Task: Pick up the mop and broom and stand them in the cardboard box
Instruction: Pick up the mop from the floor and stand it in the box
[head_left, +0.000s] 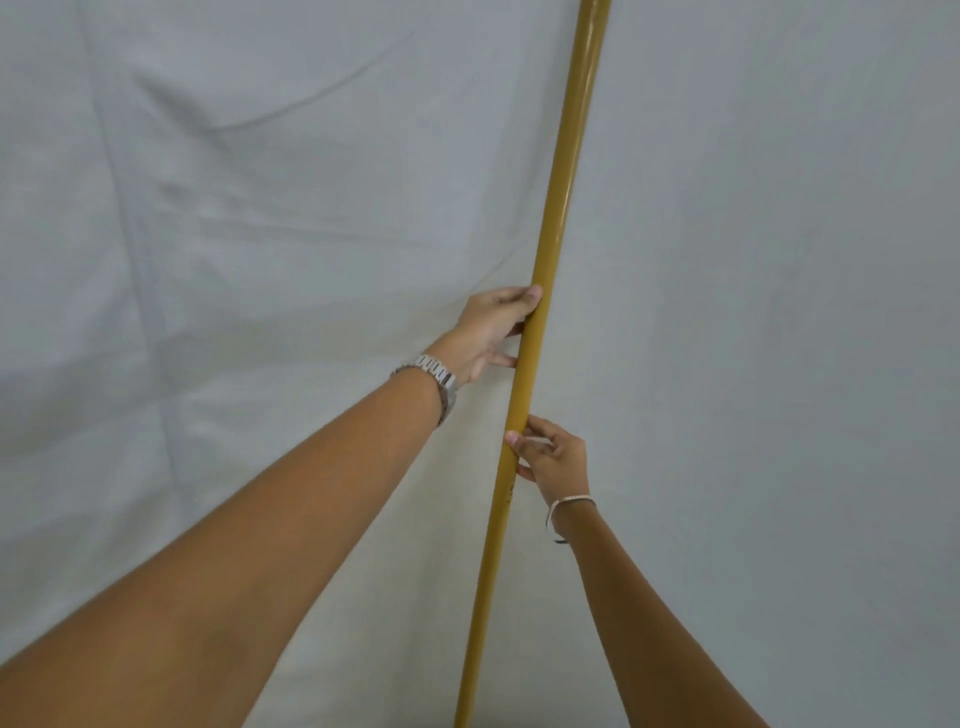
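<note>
A long mustard-yellow handle (561, 208) stands nearly upright, running from the top edge to the bottom edge of the view. Its head is out of frame, so I cannot tell whether it belongs to the mop or the broom. My left hand (493, 327), with a metal watch at the wrist, wraps around the handle from the left at mid-height. Lower down, my right hand (550, 457), wearing a thin bangle, grips the handle from the right. The cardboard box is not in view.
A wrinkled white cloth backdrop (234, 208) fills the whole background behind the handle. A dark strip of floor (519, 724) shows at the very bottom edge.
</note>
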